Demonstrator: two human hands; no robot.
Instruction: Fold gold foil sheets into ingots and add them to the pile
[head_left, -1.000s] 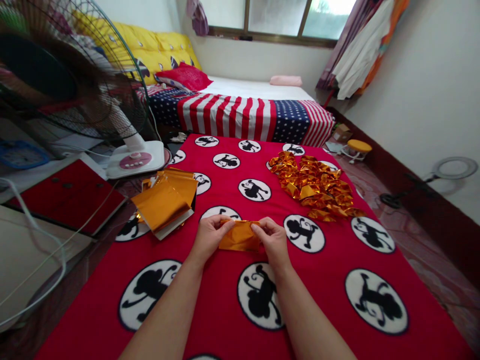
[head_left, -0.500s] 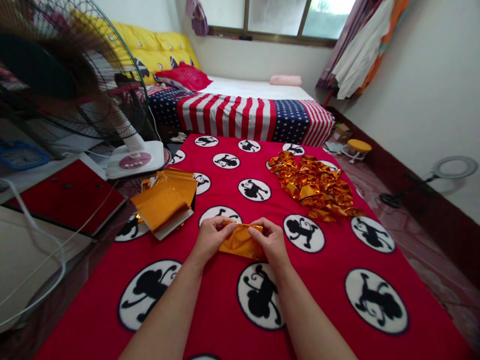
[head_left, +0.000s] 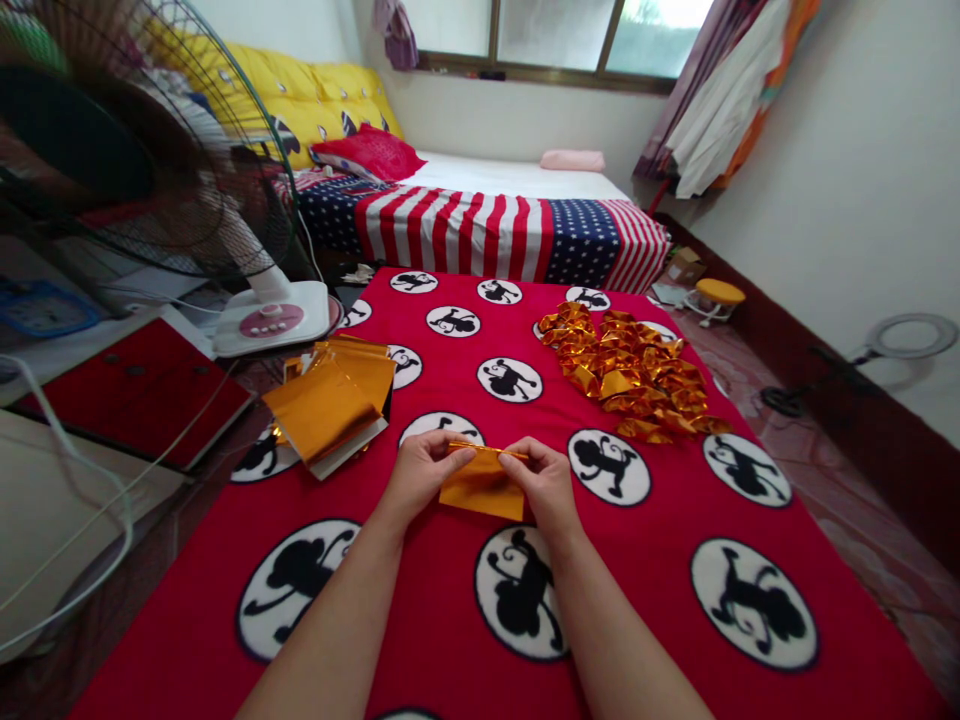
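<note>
While a white fan base (head_left: 271, 320) sits off at the far left, all the action's on the red monkey-print blanket (head_left: 435, 640). First comes a stack of gold foil sheets (head_left: 322, 408), then the left hand (head_left: 427, 480), its fingertips (head_left: 459, 456) pinching the top edge of a small gold foil piece (head_left: 484, 495) held above the blanket. The right hand (head_left: 544, 485) grips the other end the same way. Tip: keep both pinches level and light, since foil creases easily. Crinkled gold foil strips (head_left: 630, 375) are heaped further right.
</note>
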